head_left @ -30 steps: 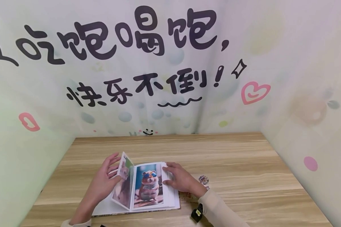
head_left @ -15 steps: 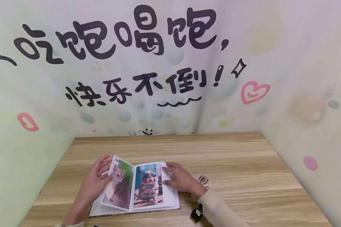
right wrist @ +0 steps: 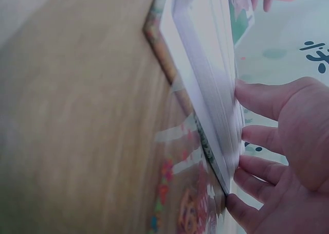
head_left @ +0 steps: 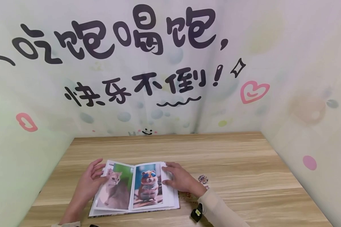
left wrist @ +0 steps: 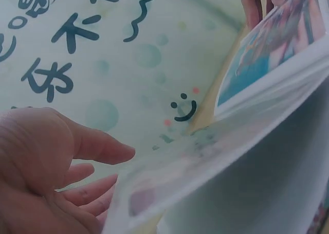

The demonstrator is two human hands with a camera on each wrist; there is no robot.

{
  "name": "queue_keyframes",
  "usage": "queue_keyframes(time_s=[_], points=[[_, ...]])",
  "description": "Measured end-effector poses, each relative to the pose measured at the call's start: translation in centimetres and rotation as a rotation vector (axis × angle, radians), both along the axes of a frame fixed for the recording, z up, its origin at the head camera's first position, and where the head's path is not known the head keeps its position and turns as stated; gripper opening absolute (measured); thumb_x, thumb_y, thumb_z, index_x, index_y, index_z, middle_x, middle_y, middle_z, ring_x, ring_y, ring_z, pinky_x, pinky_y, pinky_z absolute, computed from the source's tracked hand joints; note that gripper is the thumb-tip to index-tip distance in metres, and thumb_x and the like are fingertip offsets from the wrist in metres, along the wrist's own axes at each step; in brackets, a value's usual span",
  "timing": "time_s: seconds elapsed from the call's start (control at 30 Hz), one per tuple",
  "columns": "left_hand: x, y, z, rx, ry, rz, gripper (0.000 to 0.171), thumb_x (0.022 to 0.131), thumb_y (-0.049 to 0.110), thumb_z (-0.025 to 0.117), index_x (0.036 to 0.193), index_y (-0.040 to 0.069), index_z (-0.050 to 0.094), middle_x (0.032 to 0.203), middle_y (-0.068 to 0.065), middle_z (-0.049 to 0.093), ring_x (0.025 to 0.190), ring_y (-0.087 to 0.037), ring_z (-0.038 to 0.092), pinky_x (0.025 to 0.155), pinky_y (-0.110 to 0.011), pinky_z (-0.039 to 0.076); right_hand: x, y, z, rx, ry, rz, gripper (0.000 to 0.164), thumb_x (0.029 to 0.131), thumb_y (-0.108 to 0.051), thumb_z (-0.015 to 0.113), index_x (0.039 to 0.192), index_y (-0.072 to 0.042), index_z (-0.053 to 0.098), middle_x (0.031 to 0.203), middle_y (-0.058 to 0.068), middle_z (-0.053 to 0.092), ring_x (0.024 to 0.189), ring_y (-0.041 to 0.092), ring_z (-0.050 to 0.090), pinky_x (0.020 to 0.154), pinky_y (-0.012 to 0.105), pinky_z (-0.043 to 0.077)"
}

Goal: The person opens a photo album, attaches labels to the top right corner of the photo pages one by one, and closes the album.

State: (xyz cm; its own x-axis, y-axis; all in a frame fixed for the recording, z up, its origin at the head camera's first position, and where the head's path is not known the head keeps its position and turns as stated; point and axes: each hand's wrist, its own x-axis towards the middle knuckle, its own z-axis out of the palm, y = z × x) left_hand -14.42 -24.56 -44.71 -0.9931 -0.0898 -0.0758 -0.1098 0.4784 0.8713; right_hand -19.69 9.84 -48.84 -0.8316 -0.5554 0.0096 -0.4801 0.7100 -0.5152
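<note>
A photo album [head_left: 174,204] lies open on the table. Its left page [head_left: 116,192] shows a pale cat and leans slightly up from the cover below. On the right page is a picture of a hamster in sunglasses [head_left: 149,186]. My left hand [head_left: 87,184] is at the cat page's outer edge, fingers behind it; in the left wrist view its thumb [left wrist: 105,144] stands apart from the page. My right hand [head_left: 183,179] touches the right-hand pages' outer edge, its fingertips along the page stack [right wrist: 213,90] in the right wrist view.
Clear plastic with small colourful pieces [right wrist: 190,203] lies under and beside the album's right side. A black device [head_left: 197,213] is on the right wrist. The wooden table [head_left: 244,164] meets a printed backdrop [head_left: 159,119] at the back and sides.
The cat page has swung down to the left, from nearly upright to almost flat. My left hand has moved left and slightly down with it. The right hand has stayed at the right-hand pages.
</note>
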Motion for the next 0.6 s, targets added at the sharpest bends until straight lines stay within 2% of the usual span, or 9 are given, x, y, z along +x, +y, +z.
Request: queue_keyframes(time_s=[0.13,0.27,0.47,0.6], points=[[-0.1,-0.4,-0.4,-0.006,-0.044,0.001,0.082,0.090,0.007,0.068,0.156,0.005,0.021,0.151,-0.022,0.041,0.131,-0.038,0.047,0.087,-0.013,0.046,0.0,0.0,0.0,-0.004,-0.007,-0.001,0.060,0.090,-0.031,0.072,0.143,-0.007,0.052,0.153,0.018,0.039,0.141,0.035,0.038,0.113,0.048,0.036],[-0.3,-0.8,-0.9,-0.024,-0.057,0.001,0.082,0.089,0.006,0.069,0.155,0.002,0.021,0.150,-0.025,0.041,0.130,-0.041,0.048,0.092,-0.027,0.051,0.0,0.0,-0.1,-0.007,-0.017,-0.004,0.061,0.091,-0.031,0.071,0.143,-0.008,0.052,0.154,0.017,0.039,0.141,0.035,0.037,0.113,0.049,0.035],[-0.6,-1.1,-1.8,-0.061,-0.098,0.007,0.085,0.087,0.005,0.070,0.155,0.002,0.019,0.148,-0.027,0.043,0.125,-0.042,0.052,0.096,-0.045,0.049,-0.1,0.0,-0.1,0.001,-0.018,-0.008,0.061,0.090,-0.031,0.071,0.144,-0.009,0.051,0.154,0.016,0.039,0.141,0.034,0.037,0.113,0.048,0.035],[-0.7,-1.2,-2.2,-0.067,-0.126,0.005,0.087,0.087,0.006,0.071,0.155,0.000,0.018,0.147,-0.030,0.042,0.123,-0.043,0.053,0.095,-0.047,0.050,0.0,0.0,0.0,0.003,-0.018,-0.009,0.061,0.090,-0.031,0.072,0.143,-0.009,0.052,0.154,0.017,0.039,0.141,0.034,0.038,0.113,0.048,0.035]])
